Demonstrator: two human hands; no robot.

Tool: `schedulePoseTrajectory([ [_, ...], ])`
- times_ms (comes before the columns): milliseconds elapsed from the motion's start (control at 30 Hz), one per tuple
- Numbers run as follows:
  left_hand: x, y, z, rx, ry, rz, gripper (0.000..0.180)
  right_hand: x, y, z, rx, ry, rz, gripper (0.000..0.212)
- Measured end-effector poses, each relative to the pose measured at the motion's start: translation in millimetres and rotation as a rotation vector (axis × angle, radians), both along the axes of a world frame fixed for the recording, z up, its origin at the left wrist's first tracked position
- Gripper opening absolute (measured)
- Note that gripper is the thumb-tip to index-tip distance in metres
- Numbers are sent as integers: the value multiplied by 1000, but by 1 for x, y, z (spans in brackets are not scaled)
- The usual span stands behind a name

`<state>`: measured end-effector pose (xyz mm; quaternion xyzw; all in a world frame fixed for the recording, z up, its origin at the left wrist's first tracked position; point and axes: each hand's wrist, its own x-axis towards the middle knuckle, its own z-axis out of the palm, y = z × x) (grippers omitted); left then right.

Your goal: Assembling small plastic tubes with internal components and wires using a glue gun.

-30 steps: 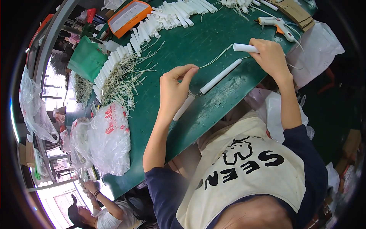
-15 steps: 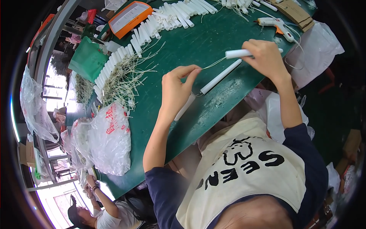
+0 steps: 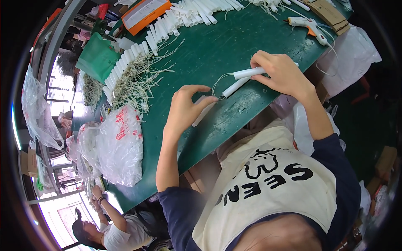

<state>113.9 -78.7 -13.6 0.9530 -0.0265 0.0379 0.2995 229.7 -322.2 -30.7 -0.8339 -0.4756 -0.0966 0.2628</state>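
Note:
My right hand (image 3: 281, 74) is closed round a white tube (image 3: 247, 73), held slanting just above the table. From the tube's left end a thin pale cord (image 3: 215, 83) loops toward my left hand (image 3: 184, 109). That hand has thumb and forefinger apart, the thumb tip near the cord's lower end. Beneath the held tube, a second white tube (image 3: 235, 88) lies on the green table (image 3: 197, 54); my right hand hides part of it. A pale, flat-looking piece (image 3: 202, 114) lies partly behind my left thumb; its kind is unclear.
Rows of white tubes (image 3: 188, 16) with tangled cords (image 3: 136, 81) line the table's far left. A glue gun (image 3: 307, 27) rests at the far right beside cardboard (image 3: 328, 16). An orange box (image 3: 144, 16) and plastic bags (image 3: 119, 146) stand left. Another person (image 3: 121, 228) works at lower left.
My left thumb and forefinger have parted from their pinch on the cord, which now hangs in a slack loop. My right hand has brought its tube left and nearer, over the lying tube.

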Motion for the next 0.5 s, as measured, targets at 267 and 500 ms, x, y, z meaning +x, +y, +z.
schedulePoseTrajectory([
  [267, 5, -5, -11, -290, 92, 79, 21, -5, 4, 3, 101, -13, 31, 21],
  [500, 6, -12, -18, -194, -44, 120, 15, -5, 6, 4, 206, -34, 164, 21],
])
